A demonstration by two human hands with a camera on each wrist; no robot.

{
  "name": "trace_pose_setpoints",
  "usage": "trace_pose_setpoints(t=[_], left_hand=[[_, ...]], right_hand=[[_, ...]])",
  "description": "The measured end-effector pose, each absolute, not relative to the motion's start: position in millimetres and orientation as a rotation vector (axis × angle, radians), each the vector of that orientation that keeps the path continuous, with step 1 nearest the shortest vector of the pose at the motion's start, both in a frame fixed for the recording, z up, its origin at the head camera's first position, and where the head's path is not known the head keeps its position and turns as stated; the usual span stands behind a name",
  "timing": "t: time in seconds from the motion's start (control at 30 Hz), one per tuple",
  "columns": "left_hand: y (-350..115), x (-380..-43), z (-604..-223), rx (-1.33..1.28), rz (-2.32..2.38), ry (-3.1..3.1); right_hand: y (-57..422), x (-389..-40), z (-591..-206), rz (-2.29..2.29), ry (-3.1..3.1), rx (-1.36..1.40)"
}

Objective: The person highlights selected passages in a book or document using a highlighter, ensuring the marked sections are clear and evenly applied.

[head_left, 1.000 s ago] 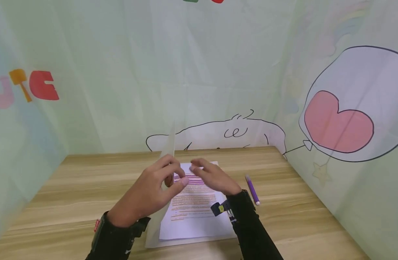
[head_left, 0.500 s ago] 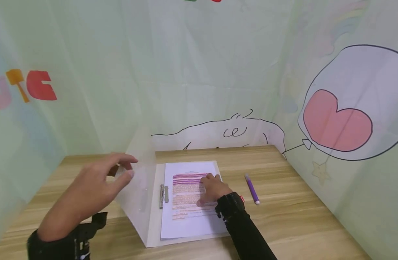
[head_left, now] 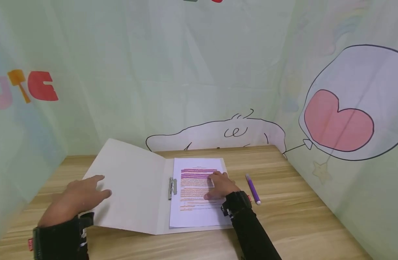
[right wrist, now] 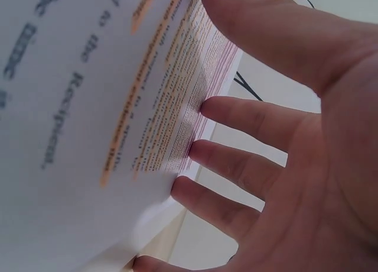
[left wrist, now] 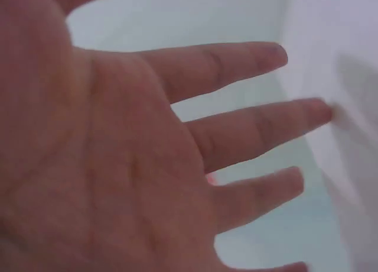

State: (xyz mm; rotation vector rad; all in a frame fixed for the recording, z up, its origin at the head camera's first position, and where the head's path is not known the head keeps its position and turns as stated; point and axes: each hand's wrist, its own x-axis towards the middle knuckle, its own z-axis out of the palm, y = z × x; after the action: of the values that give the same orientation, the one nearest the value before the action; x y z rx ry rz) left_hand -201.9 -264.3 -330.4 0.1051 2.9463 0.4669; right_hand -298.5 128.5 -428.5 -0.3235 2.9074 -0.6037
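A white clip folder point(head_left: 130, 187) lies spread in the head view, its front cover swung out to the left and slanting. Printed sheets point(head_left: 199, 218) lie on its right half beside a metal clip point(head_left: 171, 188); purple and orange highlighting runs across the top page. My left hand point(head_left: 77, 196) is at the cover's outer left part, fingers spread; in the left wrist view one fingertip point(left wrist: 322, 110) meets a pale surface. My right hand point(head_left: 221, 186) rests its fingertips on the right side of the top page, holding nothing.
A purple marker point(head_left: 252, 189) lies on the wooden table point(head_left: 293, 216) to the right of the folder. Behind and at both sides hangs a pale printed curtain point(head_left: 202, 72).
The folder's cover has swung from upright down to the left, with my left hand moving left beside it. My right hand has come down onto the page. The folder has shifted slightly.
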Motion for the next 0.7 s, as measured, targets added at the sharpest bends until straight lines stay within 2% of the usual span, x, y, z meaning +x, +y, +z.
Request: trace_pose_setpoints(t=[0.17, 0.37, 0.53, 0.7], left_hand=[[-243.5, -222.2, -358.8, 0.09, 0.486, 2.835], [-188.2, -237.8, -381.2, 0.121, 0.394, 2.805], [-143.2, -239.2, -395.2, 0.039, 0.418, 2.799], [-121.2, -236.6, -405.2, -0.013, 0.39, 2.87]], right_hand=[[129.6, -295.9, -426.8, -0.611, 2.89, -0.36], [132.5, -300.5, -429.8, -0.552, 2.895, -0.449], [134.3, -305.3, -429.8, -0.504, 2.88, -0.501], [136.3, -307.0, -429.2, -0.449, 2.855, -0.546]])
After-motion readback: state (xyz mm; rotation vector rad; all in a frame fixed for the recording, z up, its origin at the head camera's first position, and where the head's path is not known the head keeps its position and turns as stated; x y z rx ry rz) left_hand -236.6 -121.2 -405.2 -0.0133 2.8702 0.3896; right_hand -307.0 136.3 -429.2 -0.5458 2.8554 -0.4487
